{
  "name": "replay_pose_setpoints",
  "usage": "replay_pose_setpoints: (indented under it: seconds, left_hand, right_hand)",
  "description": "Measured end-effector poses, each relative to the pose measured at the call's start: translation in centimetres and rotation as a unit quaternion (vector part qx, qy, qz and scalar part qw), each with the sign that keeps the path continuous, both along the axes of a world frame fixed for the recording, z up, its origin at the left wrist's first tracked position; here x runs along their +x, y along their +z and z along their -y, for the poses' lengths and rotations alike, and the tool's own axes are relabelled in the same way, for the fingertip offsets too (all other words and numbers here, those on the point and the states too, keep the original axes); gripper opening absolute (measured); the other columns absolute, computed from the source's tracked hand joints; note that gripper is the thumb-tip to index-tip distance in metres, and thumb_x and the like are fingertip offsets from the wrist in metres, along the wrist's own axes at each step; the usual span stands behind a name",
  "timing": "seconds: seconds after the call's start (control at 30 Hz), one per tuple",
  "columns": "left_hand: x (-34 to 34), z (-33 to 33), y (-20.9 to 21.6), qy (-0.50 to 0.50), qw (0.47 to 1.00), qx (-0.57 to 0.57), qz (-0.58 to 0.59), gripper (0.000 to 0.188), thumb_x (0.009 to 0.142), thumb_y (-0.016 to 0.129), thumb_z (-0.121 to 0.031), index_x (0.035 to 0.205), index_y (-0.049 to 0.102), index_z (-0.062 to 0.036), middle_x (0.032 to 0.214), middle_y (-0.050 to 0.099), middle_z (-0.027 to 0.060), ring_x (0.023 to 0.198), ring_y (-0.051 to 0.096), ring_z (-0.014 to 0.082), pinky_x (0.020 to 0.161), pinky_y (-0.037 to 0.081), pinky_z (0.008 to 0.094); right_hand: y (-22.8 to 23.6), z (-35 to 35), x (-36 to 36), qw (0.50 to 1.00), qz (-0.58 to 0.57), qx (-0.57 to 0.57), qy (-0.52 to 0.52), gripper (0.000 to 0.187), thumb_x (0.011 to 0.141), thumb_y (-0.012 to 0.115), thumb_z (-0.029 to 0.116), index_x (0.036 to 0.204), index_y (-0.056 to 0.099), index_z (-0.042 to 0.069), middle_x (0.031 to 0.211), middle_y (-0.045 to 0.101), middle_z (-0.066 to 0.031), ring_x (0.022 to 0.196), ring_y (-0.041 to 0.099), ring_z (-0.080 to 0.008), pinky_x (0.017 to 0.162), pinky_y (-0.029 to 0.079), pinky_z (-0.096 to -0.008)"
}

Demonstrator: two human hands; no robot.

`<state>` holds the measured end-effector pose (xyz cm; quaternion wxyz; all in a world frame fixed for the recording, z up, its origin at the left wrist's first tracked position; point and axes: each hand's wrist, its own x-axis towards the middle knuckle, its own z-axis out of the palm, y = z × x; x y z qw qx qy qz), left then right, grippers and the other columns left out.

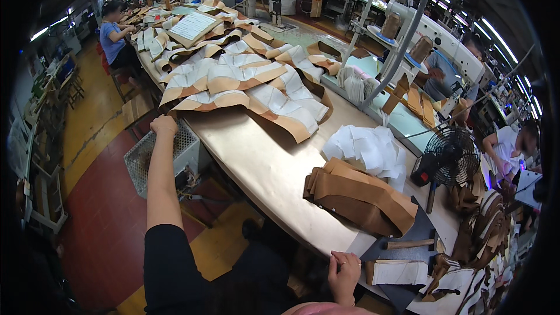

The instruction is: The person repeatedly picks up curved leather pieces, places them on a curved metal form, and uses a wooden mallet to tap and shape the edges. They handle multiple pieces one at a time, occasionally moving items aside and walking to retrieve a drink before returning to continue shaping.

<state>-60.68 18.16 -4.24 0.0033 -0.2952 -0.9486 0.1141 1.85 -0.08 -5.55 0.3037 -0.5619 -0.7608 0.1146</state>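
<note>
My left arm reaches out to the far left, and my left hand (164, 123) is closed at the table's edge. It is beside the upper rim of a grey perforated metal box (137, 160) and close to the near corner of the piled leather pieces (233, 81). What its fingers grip, if anything, is hidden. These tan-brown pieces have white backing and spread across the table. My right hand (344, 274) is at the near table edge with its fingers loosely bent and apart, holding nothing visible. Beside it are a folded white-and-brown piece (399, 272) and a hammer (411, 244).
A stack of brown leather strips (361, 192) and crumpled white sheets (370, 151) lie on the tan table (262, 175). A black fan (452, 154) and brown scraps (478, 233) are at right. Sewing machines (437, 41) and co-workers stand beyond. A wooden stool (137, 108) is at left.
</note>
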Motion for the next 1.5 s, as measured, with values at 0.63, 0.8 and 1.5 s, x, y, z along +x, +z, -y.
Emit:
replay_pose_setpoints:
  seconds: [0.63,0.8,1.5]
  left_hand:
    - [-3.7,4.1,-0.1,0.149,0.948,0.282,-0.006,0.028,0.098,0.049,-0.014,0.121,0.058,-0.0015,0.121,0.064,0.0195,0.112,0.064,0.0346,0.089,0.055,0.0453]
    - [-5.6,5.6,2.4,0.133,0.95,0.28,-0.036,0.028,0.098,0.045,-0.015,0.117,0.062,-0.0028,0.121,0.064,0.0183,0.109,0.065,0.0355,0.088,0.055,0.0459]
    - [-4.9,5.8,3.5,0.032,0.259,0.742,0.618,0.029,0.085,0.055,0.01,0.114,0.052,0.0093,0.107,0.061,0.0168,0.099,0.063,0.0279,0.086,0.059,0.0377]
  right_hand:
    - [0.0,0.1,0.1,1.0,-0.009,-0.003,-0.012,0.01,0.085,0.067,0.011,0.093,0.07,0.007,0.089,0.068,-0.0058,0.087,0.064,-0.0245,0.095,0.044,-0.0439]
    - [0.1,0.0,0.1,1.0,-0.019,0.004,-0.002,0.01,0.085,0.067,0.011,0.094,0.07,0.007,0.089,0.068,-0.006,0.087,0.064,-0.0248,0.095,0.044,-0.0441]
    - [-0.1,0.3,0.0,0.998,-0.068,0.005,0.008,0.008,0.087,0.065,0.01,0.093,0.069,0.006,0.09,0.068,-0.0078,0.087,0.064,-0.0267,0.096,0.044,-0.0448]
